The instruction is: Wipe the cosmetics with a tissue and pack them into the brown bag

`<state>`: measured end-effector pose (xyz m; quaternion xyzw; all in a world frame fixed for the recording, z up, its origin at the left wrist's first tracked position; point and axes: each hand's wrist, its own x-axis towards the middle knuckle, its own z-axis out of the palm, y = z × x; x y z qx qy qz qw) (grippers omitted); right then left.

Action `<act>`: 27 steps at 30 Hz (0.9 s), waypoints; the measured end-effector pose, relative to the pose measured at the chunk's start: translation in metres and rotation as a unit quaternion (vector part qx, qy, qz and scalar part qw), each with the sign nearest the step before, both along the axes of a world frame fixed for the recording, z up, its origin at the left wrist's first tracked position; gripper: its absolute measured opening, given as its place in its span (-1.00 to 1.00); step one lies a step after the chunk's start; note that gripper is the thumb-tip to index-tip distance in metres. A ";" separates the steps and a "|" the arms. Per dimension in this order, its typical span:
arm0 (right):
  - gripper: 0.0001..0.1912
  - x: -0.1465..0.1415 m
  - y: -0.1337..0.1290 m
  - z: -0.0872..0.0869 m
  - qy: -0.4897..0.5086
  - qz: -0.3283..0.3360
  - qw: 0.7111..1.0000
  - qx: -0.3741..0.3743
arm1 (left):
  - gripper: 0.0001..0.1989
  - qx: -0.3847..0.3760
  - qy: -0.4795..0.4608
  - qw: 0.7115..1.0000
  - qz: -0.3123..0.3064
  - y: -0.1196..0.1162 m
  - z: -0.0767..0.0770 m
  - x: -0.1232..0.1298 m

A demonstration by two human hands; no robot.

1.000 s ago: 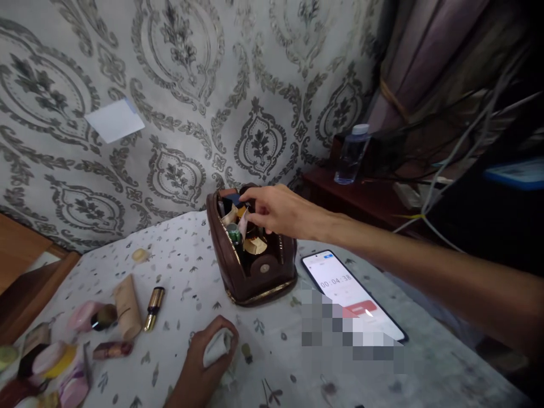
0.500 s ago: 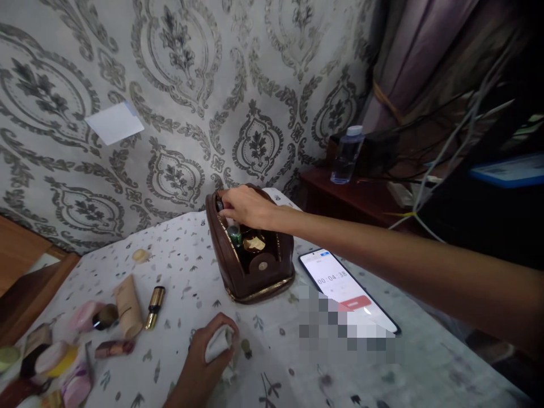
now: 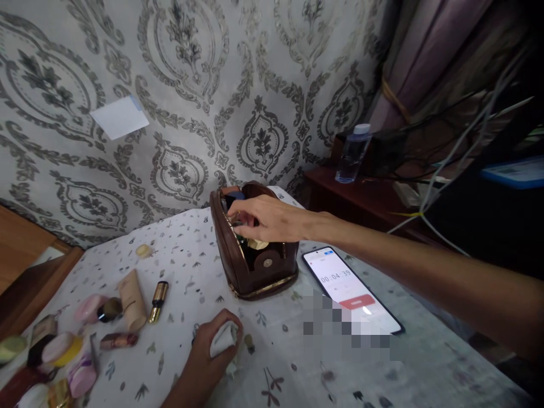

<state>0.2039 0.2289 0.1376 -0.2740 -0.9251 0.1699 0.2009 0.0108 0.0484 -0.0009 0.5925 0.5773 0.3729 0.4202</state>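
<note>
A brown zip-up cosmetic bag (image 3: pixel 263 281) stands open on the patterned sheet. My right hand (image 3: pixel 272 218) is at its mouth, palm down, with curled fingers over the things inside. Something clear and small shows by the fingertips, but I cannot make out what it is. Inside the bag a gold-coloured piece (image 3: pixel 258 244) lies below my fingers, and a dark blue item (image 3: pixel 234 198) shows at the far end. My left hand (image 3: pixel 208 345) rests on the sheet nearer to me, fingers wrapped round a crumpled white tissue (image 3: pixel 224 339).
Left of the bag lie a gold and black lipstick (image 3: pixel 158 302), a beige tube (image 3: pixel 132 300), a small cream pot (image 3: pixel 143 250) and several other cosmetics. A phone (image 3: pixel 352 292) running a timer lies at right. Behind it, a water bottle (image 3: pixel 352 154) stands on a dark red surface (image 3: pixel 325 184).
My right hand has drawn back from the far end of the bag towards its middle. The left hand still holds the tissue. The view has shifted slightly.
</note>
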 end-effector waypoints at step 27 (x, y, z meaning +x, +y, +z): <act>-0.68 -0.013 0.020 0.005 -0.083 -0.052 0.995 0.006 | -0.93 0.003 0.019 0.997 -0.068 0.003 -0.007 -0.008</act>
